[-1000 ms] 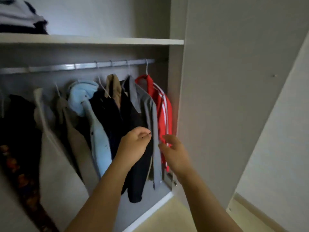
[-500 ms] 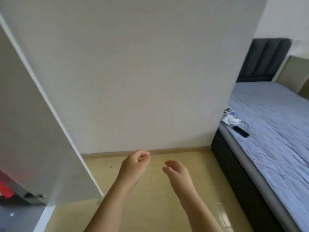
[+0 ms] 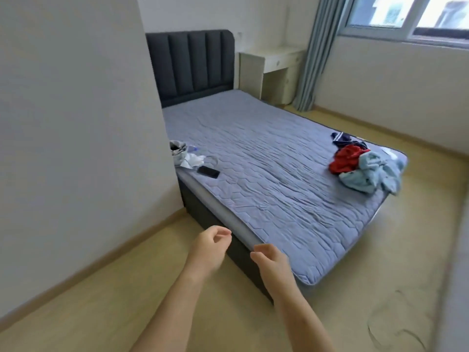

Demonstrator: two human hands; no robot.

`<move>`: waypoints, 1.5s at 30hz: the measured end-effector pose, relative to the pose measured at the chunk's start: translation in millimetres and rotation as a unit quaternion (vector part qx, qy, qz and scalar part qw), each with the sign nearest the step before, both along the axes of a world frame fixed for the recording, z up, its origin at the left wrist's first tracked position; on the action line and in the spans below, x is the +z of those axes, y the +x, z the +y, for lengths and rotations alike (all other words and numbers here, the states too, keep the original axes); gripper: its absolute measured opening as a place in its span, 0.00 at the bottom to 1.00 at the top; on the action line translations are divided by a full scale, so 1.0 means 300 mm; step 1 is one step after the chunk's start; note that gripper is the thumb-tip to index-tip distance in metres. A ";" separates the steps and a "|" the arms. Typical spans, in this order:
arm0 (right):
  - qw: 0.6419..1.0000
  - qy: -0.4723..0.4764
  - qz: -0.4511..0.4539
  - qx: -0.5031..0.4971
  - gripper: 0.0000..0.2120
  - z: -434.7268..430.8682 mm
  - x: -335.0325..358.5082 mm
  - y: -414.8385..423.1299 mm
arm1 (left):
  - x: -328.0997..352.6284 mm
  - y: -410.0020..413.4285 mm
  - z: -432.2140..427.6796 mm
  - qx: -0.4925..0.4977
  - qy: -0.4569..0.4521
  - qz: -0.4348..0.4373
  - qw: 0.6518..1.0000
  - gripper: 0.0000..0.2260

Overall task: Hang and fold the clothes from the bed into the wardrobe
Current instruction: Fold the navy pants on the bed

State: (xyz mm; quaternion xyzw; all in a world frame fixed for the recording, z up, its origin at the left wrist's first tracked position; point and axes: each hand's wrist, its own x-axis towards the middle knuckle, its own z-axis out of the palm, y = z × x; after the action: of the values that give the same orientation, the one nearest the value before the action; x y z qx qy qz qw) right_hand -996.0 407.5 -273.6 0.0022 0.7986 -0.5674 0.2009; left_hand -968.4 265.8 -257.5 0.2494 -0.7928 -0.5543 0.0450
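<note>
Walls (image 3: 76, 123) were white, floor (image 3: 101, 301) pale wood, cream desk (image 3: 274, 62) stood in far corner just beside a grey-blue curtain (image 3: 317, 52), daylight came through the window (image 3: 406, 13).

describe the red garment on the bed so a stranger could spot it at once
Find the bed with the grey-blue quilted cover; at its far foot corner, on the window side, lies a small heap of clothes. The red garment sits between a dark navy piece and a crumpled light blue one, the only bright red thing there.
</note>
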 end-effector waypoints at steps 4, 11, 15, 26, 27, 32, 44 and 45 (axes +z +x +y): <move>0.997 0.007 -0.010 -0.078 0.04 0.130 -0.056 -0.195 | -0.057 -0.250 0.101 -0.064 0.000 -0.032 0.997 0.07; 0.980 0.027 -0.072 -0.183 0.07 0.305 -0.120 -0.534 | -0.128 -0.699 0.236 -0.168 -0.010 -0.095 0.981 0.03; 0.966 0.007 -0.083 -0.244 0.04 0.413 -0.125 -0.695 | -0.129 -0.930 0.360 -0.233 -0.017 -0.106 0.967 0.03; 0.926 -0.008 -0.102 -0.362 0.02 0.854 -0.203 -1.013 | -0.223 -1.348 0.861 -0.300 0.020 -0.124 0.946 0.06; 0.926 -0.006 -0.100 -0.364 0.03 0.915 -0.205 -1.059 | -0.224 -1.395 0.922 -0.303 0.018 -0.123 0.945 0.06; 0.930 -0.003 -0.090 -0.355 0.02 1.238 -0.189 -1.307 | -0.196 -1.641 1.237 -0.292 0.019 -0.119 0.949 0.04; 0.961 0.017 -0.129 -0.244 0.04 1.598 -0.201 -1.877 | -0.207 -2.134 1.557 -0.210 0.054 -0.143 0.966 0.05; 0.963 0.021 -0.128 -0.235 0.04 1.612 -0.205 -1.940 | -0.215 -2.196 1.571 -0.204 0.058 -0.141 0.967 0.06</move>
State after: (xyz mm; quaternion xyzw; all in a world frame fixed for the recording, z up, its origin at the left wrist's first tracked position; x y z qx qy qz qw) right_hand -1578.0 891.2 -335.0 0.2665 0.7552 -0.5766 0.1620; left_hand -1627.3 737.1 -322.1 0.1605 -0.7918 -0.5560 -0.1955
